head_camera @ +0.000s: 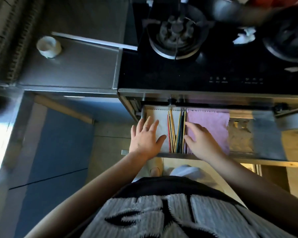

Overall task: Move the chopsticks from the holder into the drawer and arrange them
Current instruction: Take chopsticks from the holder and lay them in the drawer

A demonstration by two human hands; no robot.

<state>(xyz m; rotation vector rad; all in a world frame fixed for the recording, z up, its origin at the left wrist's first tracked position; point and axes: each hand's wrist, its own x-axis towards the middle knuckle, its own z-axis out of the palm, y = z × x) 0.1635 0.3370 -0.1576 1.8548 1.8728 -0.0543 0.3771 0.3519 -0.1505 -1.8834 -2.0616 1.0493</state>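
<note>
Under the stove (pixel 179 66), chopsticks (pixel 176 133) already lie in the drawer (pixel 244 156); left hand (pixel 145 136) and right hand (pixel 201 140), grips flat and empty, seem to straighten them.

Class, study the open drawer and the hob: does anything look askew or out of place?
The chopsticks in the drawer are askew: bunched at the near end, they splay apart toward the back instead of lying parallel. Crumpled white paper lies on the black hob close to a burner, an odd spot.
</note>
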